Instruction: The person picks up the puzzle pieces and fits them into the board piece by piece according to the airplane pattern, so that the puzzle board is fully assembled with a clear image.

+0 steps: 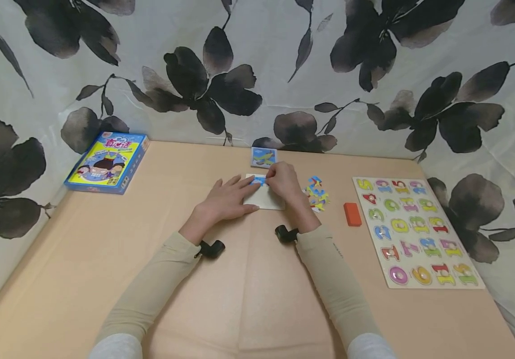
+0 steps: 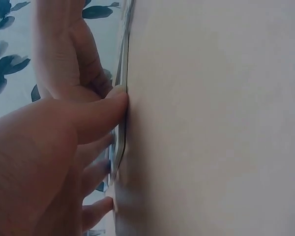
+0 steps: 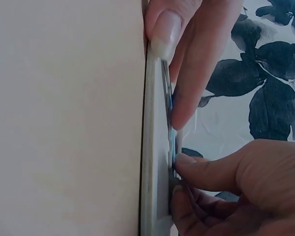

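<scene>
A small white puzzle tray (image 1: 266,202) lies on the table, with blue pieces (image 1: 257,180) along its far end. My left hand (image 1: 228,199) rests on it from the left, fingers extended over the blue pieces, the thumb (image 2: 119,98) at the near edge. At the tray's far right, thumb and fingers of my right hand (image 1: 286,183) pinch a small puzzle piece against the surface; the right wrist view shows this hand (image 3: 231,182) largely hiding the piece. Loose coloured puzzle pieces (image 1: 317,194) are heaped right of the tray. Behind it sits a small picture box (image 1: 264,157).
A blue and yellow box (image 1: 107,163) lies at the far left. To the right are a red block (image 1: 352,214) and a big board of colourful numbers (image 1: 414,234). A flower-print cloth (image 1: 284,85) hangs behind the table (image 1: 194,309).
</scene>
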Motion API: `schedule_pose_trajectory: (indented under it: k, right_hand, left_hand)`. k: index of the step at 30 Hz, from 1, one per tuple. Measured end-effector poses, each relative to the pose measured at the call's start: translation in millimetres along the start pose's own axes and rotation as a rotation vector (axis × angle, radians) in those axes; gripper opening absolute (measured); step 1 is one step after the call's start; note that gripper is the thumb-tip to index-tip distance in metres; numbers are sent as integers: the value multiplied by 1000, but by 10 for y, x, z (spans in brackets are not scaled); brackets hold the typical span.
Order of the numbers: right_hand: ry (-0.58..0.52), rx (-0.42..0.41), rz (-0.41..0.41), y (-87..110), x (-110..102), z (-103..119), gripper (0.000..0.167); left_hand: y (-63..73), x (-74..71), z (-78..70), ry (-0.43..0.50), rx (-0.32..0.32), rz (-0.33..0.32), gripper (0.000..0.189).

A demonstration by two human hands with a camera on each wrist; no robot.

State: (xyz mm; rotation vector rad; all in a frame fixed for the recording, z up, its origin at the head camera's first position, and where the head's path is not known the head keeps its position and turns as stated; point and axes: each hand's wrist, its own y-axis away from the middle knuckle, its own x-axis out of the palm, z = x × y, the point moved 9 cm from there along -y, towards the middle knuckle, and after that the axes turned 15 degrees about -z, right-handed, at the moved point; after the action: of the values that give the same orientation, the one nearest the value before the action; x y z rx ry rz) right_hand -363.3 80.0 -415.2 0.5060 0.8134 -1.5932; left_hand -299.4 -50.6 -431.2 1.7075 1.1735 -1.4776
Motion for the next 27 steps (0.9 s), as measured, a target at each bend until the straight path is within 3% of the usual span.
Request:
schedule_pose_trajectory:
  k: [8,15,20,27]
  right_hand:
    - [-20,9,88,-3,30,-52,25]
    - [26,-98,193,15,-46,-97,24]
    - [-14,-130,149,-6,-299,-200,24]
    - [57,-157,96,-59,-664,-454,27]
  left_hand:
    - [-4,6,0,-20,-3,-10,70]
    - [-38,42,-33,18,3,-3,70]
    - [-60,35,-65,47,-2,3,70]
    - [-52,7,-89,50,5,-5,71]
